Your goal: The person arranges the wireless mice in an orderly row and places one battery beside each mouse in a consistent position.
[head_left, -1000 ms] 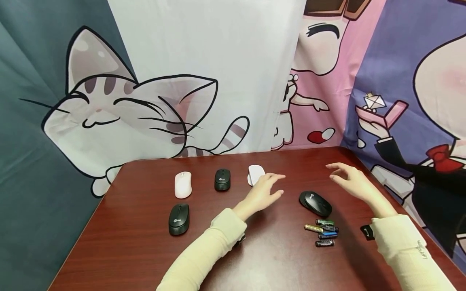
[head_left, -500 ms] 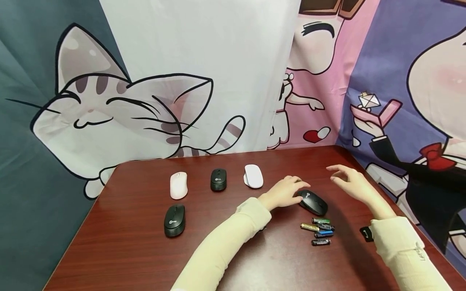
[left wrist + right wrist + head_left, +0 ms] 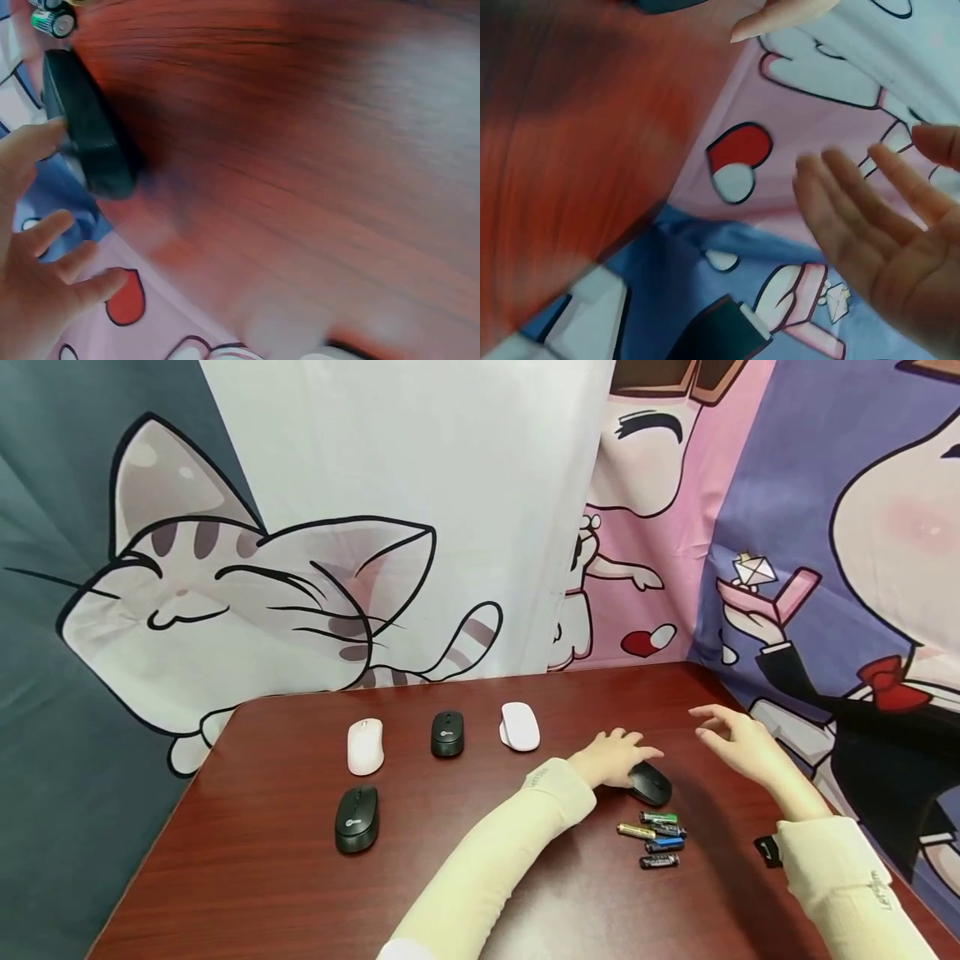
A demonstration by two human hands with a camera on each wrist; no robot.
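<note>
So, left hand (image 3: 609,760): over the left end of the black mouse (image 3: 651,787), its grip wide. In the left wrist view the thumb (image 3: 37,142) overlaps the mouse's edge, while the fingers (image 3: 105,285) are spread and clear of it. Whether the thumb presses or merely passes in front, I cannot tell.
Right hand (image 3: 738,743): raised to the right of the mouse, fingers loosely bent, holding nothing.
Hold: thumb and fingers would probably do best on opposite long sides, since the rounded top looks like poor purchase; light, even pressure should keep the mouse from skidding or turning.
Batteries (image 3: 664,844): a loose cluster just on the mouse's near side. A low sweep toward the person could set them rolling, so a straight lift seems safer than a drag.
Mouse's place: right part of the table (image 3: 262,893), between the two hands; whether it sits flat or is tipped up is unclear.
Mouse's look: dark, oblong, round-ended, lying aslant, its left part hidden by the hand; in the left wrist view it is blurred, with a thick side.
Other mice: pale mouse (image 3: 365,747), small mouse (image 3: 447,733), white mouse (image 3: 520,727) and front mouse (image 3: 357,819), all untouched.
</note>
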